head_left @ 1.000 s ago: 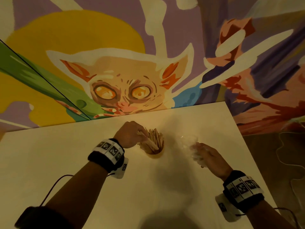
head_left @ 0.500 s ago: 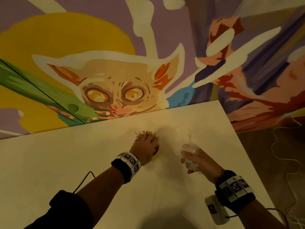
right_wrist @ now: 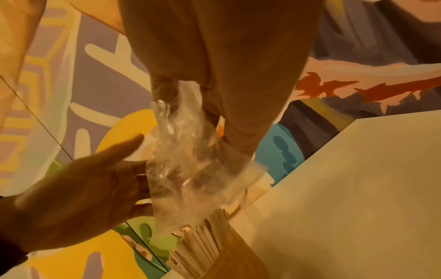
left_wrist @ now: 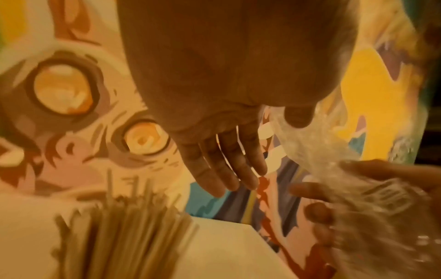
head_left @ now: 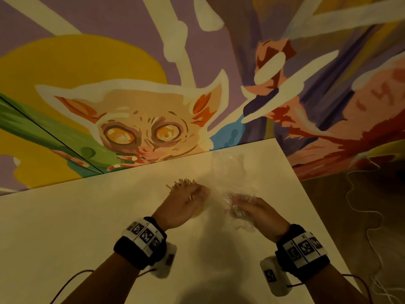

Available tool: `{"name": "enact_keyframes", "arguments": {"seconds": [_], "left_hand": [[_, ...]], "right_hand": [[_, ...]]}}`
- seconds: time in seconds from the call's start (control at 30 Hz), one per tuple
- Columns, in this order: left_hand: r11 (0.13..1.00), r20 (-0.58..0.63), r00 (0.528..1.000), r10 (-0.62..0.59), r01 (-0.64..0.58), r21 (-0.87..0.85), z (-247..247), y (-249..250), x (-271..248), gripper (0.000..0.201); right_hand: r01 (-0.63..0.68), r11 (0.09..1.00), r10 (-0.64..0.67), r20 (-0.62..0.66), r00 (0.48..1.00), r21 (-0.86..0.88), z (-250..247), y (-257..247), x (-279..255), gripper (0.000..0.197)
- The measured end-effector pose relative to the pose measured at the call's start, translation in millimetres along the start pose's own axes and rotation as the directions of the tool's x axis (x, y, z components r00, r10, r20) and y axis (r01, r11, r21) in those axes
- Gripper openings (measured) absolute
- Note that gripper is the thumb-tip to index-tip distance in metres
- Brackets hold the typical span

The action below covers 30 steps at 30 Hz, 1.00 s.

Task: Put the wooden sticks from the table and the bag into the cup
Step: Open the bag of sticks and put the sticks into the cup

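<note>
A brown cup (right_wrist: 241, 262) packed with several wooden sticks (right_wrist: 203, 243) stands on the white table (head_left: 87, 238). In the head view my left hand (head_left: 192, 194) hides most of the cup, and only the stick tips (head_left: 182, 183) show beyond it. That hand is flat with straight fingers (left_wrist: 229, 175) just above the sticks (left_wrist: 119, 226) and holds nothing. My right hand (head_left: 249, 207) grips a crumpled clear plastic bag (right_wrist: 190, 169) close to the right of the cup. I cannot tell whether any sticks are in the bag.
A painted mural wall (head_left: 142, 128) rises right behind the table's far edge. The table's right edge (head_left: 317, 216) drops to a dark floor with white cables (head_left: 361, 205). Thin cables trail from both wrist bands.
My left hand let go of the sticks, lay flat on top of them and now hovers open over the cup. The right hand with the bag came closer to the cup.
</note>
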<state>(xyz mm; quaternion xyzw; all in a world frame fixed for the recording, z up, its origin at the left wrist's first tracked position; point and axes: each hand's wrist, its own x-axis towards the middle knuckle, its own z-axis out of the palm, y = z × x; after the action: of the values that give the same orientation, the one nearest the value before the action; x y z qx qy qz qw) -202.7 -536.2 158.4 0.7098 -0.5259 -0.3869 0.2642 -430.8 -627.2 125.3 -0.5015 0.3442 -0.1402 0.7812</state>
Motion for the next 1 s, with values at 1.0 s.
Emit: {"name": "enact_keyframes", "arguments": {"seconds": [1.0], "left_hand": [[0.915,-0.119,0.976,0.183,-0.214,-0.342,83.0,19.8,-0.7,0.062]], "right_hand": [[0.127,0.976,-0.174,-0.287,0.942,-0.177,-36.2,22.1,-22.3,0.031]]}}
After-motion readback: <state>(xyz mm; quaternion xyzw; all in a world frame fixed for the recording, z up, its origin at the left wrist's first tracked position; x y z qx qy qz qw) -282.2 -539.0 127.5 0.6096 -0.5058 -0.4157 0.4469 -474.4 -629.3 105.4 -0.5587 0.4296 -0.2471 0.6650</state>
